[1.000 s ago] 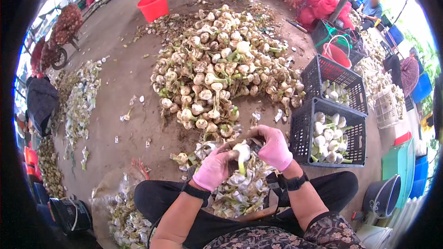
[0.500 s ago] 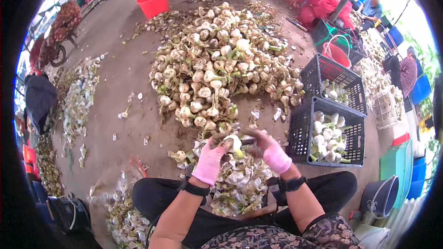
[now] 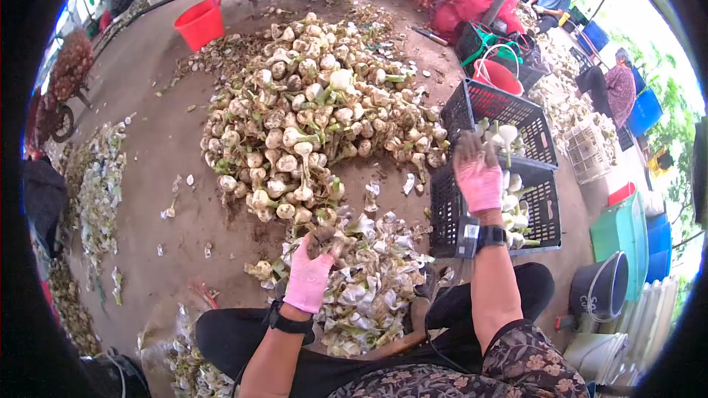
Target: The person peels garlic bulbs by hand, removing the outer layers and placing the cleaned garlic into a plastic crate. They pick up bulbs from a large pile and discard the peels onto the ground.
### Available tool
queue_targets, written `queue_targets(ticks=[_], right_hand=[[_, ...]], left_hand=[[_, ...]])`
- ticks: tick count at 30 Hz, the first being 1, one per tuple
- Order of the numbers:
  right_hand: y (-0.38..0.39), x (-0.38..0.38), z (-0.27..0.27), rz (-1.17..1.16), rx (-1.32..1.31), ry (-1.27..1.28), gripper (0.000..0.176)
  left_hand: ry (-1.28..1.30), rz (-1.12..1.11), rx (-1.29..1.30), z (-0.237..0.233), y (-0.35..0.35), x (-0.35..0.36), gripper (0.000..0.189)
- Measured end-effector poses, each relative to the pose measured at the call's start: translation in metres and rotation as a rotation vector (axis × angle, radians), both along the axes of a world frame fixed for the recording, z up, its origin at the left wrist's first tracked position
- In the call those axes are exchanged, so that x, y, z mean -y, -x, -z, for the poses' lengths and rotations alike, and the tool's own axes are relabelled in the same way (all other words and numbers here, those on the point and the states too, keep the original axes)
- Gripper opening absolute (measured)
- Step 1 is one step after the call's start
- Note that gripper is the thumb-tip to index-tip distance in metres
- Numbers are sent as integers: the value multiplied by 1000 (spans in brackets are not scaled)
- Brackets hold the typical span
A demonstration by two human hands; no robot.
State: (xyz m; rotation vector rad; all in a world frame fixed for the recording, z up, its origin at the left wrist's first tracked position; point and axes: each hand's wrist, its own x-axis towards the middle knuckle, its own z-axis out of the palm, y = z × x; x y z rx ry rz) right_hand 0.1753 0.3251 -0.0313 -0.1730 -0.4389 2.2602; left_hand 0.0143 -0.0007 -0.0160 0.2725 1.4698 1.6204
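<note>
Over the near black crate, my right hand in a pink, soiled glove has its fingers spread, holding nothing. A peeled garlic bulb with its stem down is just right of the fingertips; whether it rests or is in the air is unclear. Whitish bulbs lie in that crate. My left hand, gloved likewise, has its fingers curled at the near edge of the unpeeled garlic heap; what they hold is hard to make out. Loose peelings lie between my legs.
A second black crate adjoins the first, with a red bucket behind. Another red bucket stands beyond the heap. Dark bucket and green tub are at right. Two people sit at upper right.
My right hand has moved from beside my left hand to over the crates and has opened. The white bulb held between my hands has left them. The view has shifted right.
</note>
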Motion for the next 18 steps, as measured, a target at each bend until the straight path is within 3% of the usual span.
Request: queue_targets(ticks=[3,5,6,7,9,10,11,13,15,18], right_hand=[[34,65,-28,-222,120,-11,47],[52,109,-18,-404,46,9,56],[60,131,-18,-433,68,27,57],[65,152,-19,-461,92,46,58],[73,175,-8,-510,178,-24,60],[75,188,-19,-395,380,-599,60],[78,195,-24,-395,577,-754,59],[81,204,-35,-543,433,-175,59],[82,208,-31,-549,493,-264,60],[84,217,-31,-547,527,-354,60]], left_hand=[[-36,-61,-91,2,-1,-6,35],[-120,27,-67,-17,-1,-9,26],[-115,38,-25,-25,-1,-11,27],[-131,17,-234,-14,-3,-12,30],[-235,46,-132,-25,-2,-14,32],[-299,45,-89,-23,-2,-15,31],[-297,31,-93,-22,-1,-15,31],[-242,102,-5,-18,1,-12,37],[-293,30,81,-5,1,-8,40],[-171,58,95,-17,6,-4,27]])
